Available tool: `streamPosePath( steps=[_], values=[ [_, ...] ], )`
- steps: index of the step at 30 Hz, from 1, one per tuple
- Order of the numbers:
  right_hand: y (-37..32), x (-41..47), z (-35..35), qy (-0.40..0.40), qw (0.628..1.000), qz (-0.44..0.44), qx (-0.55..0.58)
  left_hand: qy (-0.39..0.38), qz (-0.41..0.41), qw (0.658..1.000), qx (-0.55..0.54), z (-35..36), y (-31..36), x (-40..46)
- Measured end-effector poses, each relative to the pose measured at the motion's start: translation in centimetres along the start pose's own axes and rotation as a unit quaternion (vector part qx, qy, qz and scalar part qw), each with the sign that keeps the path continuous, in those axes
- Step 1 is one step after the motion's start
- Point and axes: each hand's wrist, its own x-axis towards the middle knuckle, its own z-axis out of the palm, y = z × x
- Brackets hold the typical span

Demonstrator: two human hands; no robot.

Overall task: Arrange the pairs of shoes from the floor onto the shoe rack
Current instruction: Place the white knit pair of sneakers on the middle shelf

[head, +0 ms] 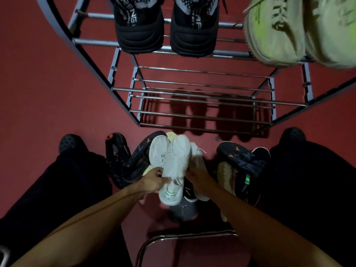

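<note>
A metal shoe rack [192, 91] stands ahead on the red floor. Its top shelf holds a black pair of sneakers [165, 29] and a pale green pair [300, 31]. The lower shelves are bare rails. Below the rack, my left hand [154, 180] grips a white sneaker [171, 166], its sole turned up toward me. My right hand [196, 176] holds a second white sneaker [198, 157], mostly hidden behind the first. Both shoes are lifted above a pile on the floor.
Dark sneakers with orange marks lie at left [125, 160] and right [244, 160] of my hands, a cream shoe [225, 174] among them. My legs in dark trousers and black clogs [71, 143] flank the pile. A chrome stool frame [173, 239] sits beneath me.
</note>
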Motion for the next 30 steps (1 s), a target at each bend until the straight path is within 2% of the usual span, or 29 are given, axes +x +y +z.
streamPosePath(
  steps=[3, 5, 7, 11, 14, 17, 21, 24, 27, 30],
  values=[
    [1.1, -0.7, -1.1, 0.035, 0.988, -0.009, -0.151, 0.043, -0.015, 0.999, 0.017, -1.0, -0.7, 0.7],
    [2.0, -1.0, -1.5, 0.075, 0.962, -0.044, -0.260, 0.048, -0.011, 0.998, 0.023, -1.4, -0.8, 0.7],
    [2.7, -1.4, -2.0, 0.099, 0.960, -0.054, -0.255, 0.040, -0.013, 0.998, 0.037, -1.4, -1.0, 0.8],
    [4.2, -1.4, -2.7, 0.014, 0.969, -0.002, -0.245, 0.006, -0.007, 0.996, 0.089, -0.9, -4.4, 3.2],
    [4.6, -1.0, -2.8, 0.019, 0.967, 0.020, -0.255, -0.025, 0.048, 0.981, 0.184, 0.5, -2.8, 0.7],
    [3.5, -1.2, -2.9, 0.002, 0.957, 0.003, -0.290, -0.031, 0.120, 0.941, 0.316, 1.6, -2.6, -0.1],
    [3.0, -1.1, -2.8, -0.011, 0.934, -0.059, -0.352, -0.066, 0.166, 0.851, 0.493, 2.6, -3.9, 0.2],
    [2.4, -1.2, -2.7, -0.039, 0.929, -0.067, -0.361, -0.037, 0.189, 0.799, 0.569, 3.2, -3.8, 0.4],
    [2.3, -1.2, -3.1, -0.067, 0.932, -0.047, -0.354, -0.041, 0.212, 0.744, 0.633, 3.8, -3.5, 0.7],
    [2.6, -1.2, -3.4, -0.060, 0.936, -0.053, -0.342, -0.033, 0.218, 0.722, 0.656, 4.2, -3.5, 1.1]
  ],
)
